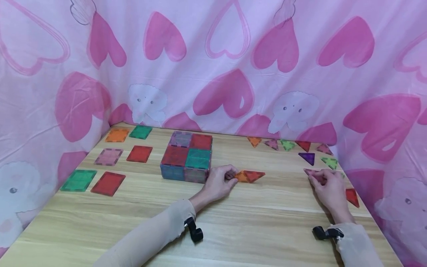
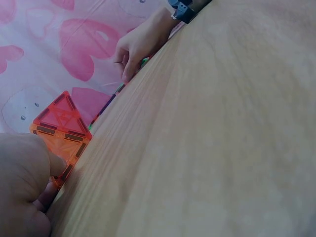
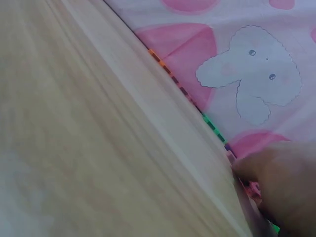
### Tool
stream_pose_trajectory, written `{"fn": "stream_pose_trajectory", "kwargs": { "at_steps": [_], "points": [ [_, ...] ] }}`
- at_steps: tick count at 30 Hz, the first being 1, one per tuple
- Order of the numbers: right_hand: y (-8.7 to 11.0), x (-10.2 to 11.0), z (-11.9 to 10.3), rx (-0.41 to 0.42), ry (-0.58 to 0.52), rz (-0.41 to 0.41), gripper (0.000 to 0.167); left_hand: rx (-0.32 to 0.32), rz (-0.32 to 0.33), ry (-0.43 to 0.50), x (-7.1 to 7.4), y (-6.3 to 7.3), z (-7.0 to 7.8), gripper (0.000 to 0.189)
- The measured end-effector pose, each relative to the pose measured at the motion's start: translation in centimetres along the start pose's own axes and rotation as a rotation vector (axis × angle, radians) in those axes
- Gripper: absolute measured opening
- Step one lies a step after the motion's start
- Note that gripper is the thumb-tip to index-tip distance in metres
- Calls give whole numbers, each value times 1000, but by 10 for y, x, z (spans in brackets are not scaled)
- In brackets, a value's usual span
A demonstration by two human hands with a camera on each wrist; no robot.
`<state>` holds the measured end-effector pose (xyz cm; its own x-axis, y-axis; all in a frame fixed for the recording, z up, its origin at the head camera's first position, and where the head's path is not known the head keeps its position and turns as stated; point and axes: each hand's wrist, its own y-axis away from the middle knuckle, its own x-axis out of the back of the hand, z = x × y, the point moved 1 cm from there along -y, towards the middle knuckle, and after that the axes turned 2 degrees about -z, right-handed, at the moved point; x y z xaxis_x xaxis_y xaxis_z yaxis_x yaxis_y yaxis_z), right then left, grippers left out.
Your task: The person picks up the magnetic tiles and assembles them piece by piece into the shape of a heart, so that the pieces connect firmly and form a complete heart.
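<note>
My left hand (image 1: 218,181) pinches an orange triangular magnetic tile (image 1: 241,177) at its left corner. A red triangular tile (image 1: 254,175) is joined to it edge to edge, and in the left wrist view the pair stands up from the table, the red tile (image 2: 63,116) pointing upward. Far to the right, my right hand (image 1: 330,189) holds a pink triangular tile (image 1: 310,171) between thumb and fingers, close to the tabletop; the hand covers most of this tile. Just left of my left hand stands a box of square tiles (image 1: 175,155) in red, green, purple and blue.
Several loose square tiles, among them a red one (image 1: 108,183), lie at the left. Triangles such as a purple one (image 1: 307,158) and a red one (image 1: 352,197) lie along the back and right of the wooden table (image 1: 233,230). A pink heart-print curtain (image 1: 213,74) hangs behind.
</note>
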<state>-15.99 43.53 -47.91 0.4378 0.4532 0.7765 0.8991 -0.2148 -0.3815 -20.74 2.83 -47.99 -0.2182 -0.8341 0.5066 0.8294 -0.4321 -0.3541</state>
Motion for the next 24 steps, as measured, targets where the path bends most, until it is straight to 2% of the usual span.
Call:
{"fn": "stream_pose_trajectory", "kwargs": {
  "at_steps": [4, 7, 9, 12, 15, 17, 19, 21, 24],
  "points": [
    [-1, 0, -3, 61, -17, -30, 12, -3, 0, 2, 0, 0, 0, 17],
    [-2, 0, -7, 68, -17, -60, 11, -2, 0, 0, 0, 0, 0, 16],
    [-1, 0, -10, 61, -19, -74, 17, 1, 0, -3, 0, 0, 0, 17],
    [1, -1, -17, 78, -76, -75, 35, 0, 3, -9, 1, 1, 0, 17],
    [3, -6, -26, 134, -203, -86, 55, -1, 2, -7, 1, 1, 0, 18],
    [5, -12, -32, 180, -317, -125, 61, 0, 2, -5, 1, 1, 0, 17],
    [7, -18, -40, 220, -427, -175, 60, -4, 1, -5, 1, 1, 0, 17],
    [9, -25, -49, 243, -515, -237, 51, -11, 3, -7, 1, 1, 1, 17],
    [12, -35, -64, 267, -579, -321, 39, -14, -2, -13, 1, 1, 1, 16]
  ]
}}
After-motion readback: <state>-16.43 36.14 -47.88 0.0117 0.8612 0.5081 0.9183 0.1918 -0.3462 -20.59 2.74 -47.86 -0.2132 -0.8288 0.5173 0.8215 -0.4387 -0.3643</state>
